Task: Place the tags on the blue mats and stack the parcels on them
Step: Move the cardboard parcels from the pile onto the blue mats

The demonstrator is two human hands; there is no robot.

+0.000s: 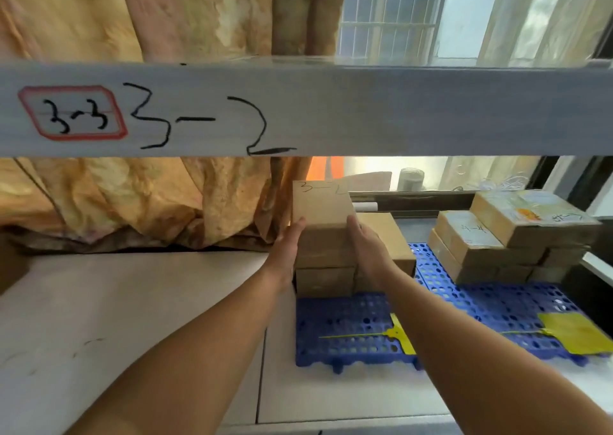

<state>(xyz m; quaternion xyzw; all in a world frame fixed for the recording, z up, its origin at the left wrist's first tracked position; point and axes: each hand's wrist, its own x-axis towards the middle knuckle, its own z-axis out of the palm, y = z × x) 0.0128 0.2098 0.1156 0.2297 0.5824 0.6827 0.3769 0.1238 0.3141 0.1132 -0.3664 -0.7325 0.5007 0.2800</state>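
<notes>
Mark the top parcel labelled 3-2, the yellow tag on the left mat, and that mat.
top parcel (320,207): head view, the face marked 3-2.
yellow tag (400,333): head view, its flat head.
left mat (345,321): head view, bare grid before the stack.

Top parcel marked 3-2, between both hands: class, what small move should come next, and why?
Probably settle the top parcel on the stack and let go: the left hand and right hand flank its lower sides; it lines up over the stack on the blue mat.

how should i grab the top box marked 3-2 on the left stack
By its two flat side faces, one palm each, from the front: the top box stands above the lower box beside it, sides exposed. The left hand and right hand press there.
</notes>
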